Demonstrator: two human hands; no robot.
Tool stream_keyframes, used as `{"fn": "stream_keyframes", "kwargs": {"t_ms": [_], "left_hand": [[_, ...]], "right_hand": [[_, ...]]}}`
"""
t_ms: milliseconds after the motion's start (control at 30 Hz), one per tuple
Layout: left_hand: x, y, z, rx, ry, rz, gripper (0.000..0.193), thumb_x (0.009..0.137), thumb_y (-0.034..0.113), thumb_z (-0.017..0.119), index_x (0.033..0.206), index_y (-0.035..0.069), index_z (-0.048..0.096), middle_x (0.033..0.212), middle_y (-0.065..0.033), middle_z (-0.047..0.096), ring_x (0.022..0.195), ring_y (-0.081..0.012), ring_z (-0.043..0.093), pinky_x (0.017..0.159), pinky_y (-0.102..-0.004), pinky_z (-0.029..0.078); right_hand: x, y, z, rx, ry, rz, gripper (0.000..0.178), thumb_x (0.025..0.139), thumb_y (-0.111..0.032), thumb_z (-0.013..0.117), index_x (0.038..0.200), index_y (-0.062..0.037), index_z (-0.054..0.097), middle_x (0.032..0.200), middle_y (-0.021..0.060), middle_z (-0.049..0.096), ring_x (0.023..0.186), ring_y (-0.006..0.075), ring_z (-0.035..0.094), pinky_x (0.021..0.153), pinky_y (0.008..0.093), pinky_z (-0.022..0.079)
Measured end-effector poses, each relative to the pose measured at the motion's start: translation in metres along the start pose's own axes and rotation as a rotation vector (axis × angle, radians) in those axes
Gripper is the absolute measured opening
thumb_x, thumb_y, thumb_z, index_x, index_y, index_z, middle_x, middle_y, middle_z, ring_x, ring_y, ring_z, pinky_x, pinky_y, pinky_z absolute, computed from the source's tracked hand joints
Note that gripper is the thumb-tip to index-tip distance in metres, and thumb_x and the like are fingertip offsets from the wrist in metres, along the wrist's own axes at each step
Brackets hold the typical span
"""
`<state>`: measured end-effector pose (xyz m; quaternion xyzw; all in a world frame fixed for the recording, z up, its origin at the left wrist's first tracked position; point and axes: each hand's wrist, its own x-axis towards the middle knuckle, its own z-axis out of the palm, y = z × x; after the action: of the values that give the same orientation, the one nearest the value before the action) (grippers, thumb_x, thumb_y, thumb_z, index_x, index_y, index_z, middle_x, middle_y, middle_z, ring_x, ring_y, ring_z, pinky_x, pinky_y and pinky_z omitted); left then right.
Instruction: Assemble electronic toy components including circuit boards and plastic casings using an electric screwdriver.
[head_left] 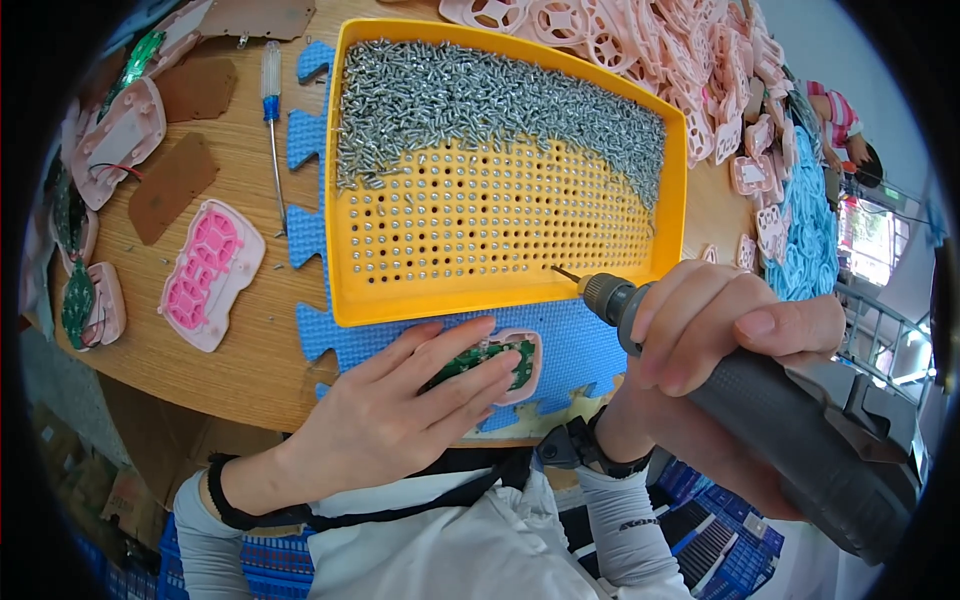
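The right hand's grip (715, 340) clasps a power screwdriver (800, 430), its bit (567, 273) over the near side of a yellow tray (480, 301) of screws (500, 95). In front of the tray, the left hand's grip (400, 405), loosely spread, lies across a pink-shelled green circuit board (523, 366).

head view: left fisheye of a pair | looks down from above | near the tabletop (268, 372)

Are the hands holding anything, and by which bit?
The right hand grips a dark power screwdriver around its body, behind the chuck. The left hand lies over a green circuit board; gripped or not, I can't tell.
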<state>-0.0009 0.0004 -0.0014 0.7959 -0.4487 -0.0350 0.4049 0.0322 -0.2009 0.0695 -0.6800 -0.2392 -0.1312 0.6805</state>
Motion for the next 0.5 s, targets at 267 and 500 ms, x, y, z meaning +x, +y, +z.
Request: {"fn": "stream_keyframes", "kwargs": {"t_ms": [267, 500], "left_hand": [[-0.003, 0.004, -0.011, -0.004, -0.059, 0.069, 0.032, 0.075, 0.015, 0.059, 0.107, 0.01, 0.06, 0.118, 0.0021, 0.052, 0.114, -0.03, 0.045, 0.09, -0.0451, 0.039], [-0.022, -0.001, -0.016, 0.013, -0.113, 0.023, 0.033, 0.074, 0.012, 0.058, 0.107, 0.01, 0.061, 0.118, 0.0003, 0.053, 0.113, -0.0366, 0.045, 0.087, -0.0462, 0.042]], "right_hand": [[0.002, -0.031, -0.001, -0.048, -0.008, -0.02, 0.068, 0.07, -0.066, 0.055, 0.1, -0.0053, 0.046, 0.065, -0.0001, 0.054, 0.054, 0.0087, 0.053, 0.054, 0.0222, 0.043], [-0.007, -0.04, 0.033, 0.167, 0.054, -0.148, 0.02, 0.081, -0.013, 0.057, 0.087, -0.0008, 0.042, 0.053, 0.0108, 0.056, 0.041, 0.0183, 0.055, 0.039, 0.0268, 0.047]]}}
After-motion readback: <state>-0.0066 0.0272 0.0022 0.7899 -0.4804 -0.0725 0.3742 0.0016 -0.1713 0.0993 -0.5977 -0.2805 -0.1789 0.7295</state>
